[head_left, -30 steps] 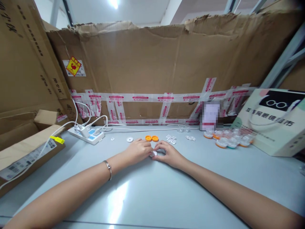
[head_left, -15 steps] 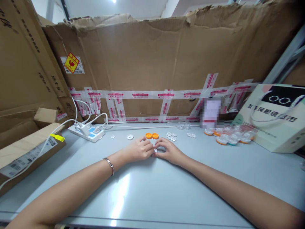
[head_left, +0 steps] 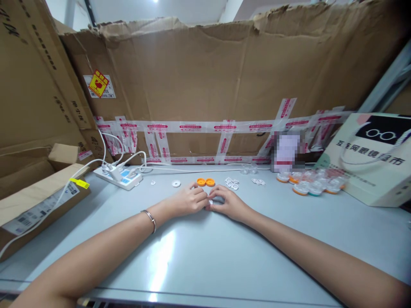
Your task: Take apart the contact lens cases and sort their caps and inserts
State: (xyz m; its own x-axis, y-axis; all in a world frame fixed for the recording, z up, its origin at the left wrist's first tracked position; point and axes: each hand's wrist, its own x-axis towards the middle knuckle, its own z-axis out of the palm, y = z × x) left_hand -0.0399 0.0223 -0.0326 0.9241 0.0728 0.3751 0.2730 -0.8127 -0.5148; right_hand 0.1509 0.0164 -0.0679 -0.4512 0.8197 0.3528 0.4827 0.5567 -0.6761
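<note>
White piece [head_left: 210,202], small and mostly covered by my fingers, sits between my two hands, near the middle of the grey table [head_left: 244,261] and close above its surface. With my right hand [head_left: 231,205] I pinch it: thumb below, index finger above, the two tips brought nearly together on its edge, while a rounded gap stays open behind them. My left hand [head_left: 192,199] is curled, knuckles up, its fingers folded in against the other side of the piece; their tips are hidden, so I cannot tell how tightly they close or whether they grip it. A metal bracelet [head_left: 150,220] circles my left wrist.

Just beyond my fingers lie two round orange parts [head_left: 210,183], side by side and touching. Left of them is a white ring [head_left: 176,183], and farther left a smaller white part [head_left: 153,182]. Right of them rest two loose groups of flat white cut-outs [head_left: 231,184]. Farther right, clear round containers [head_left: 315,187] with orange and teal bases cluster beside a pale paper bag [head_left: 362,171]. Over on the left, a white power strip [head_left: 128,183] holds several plugs, near an open cardboard box [head_left: 41,188].
</note>
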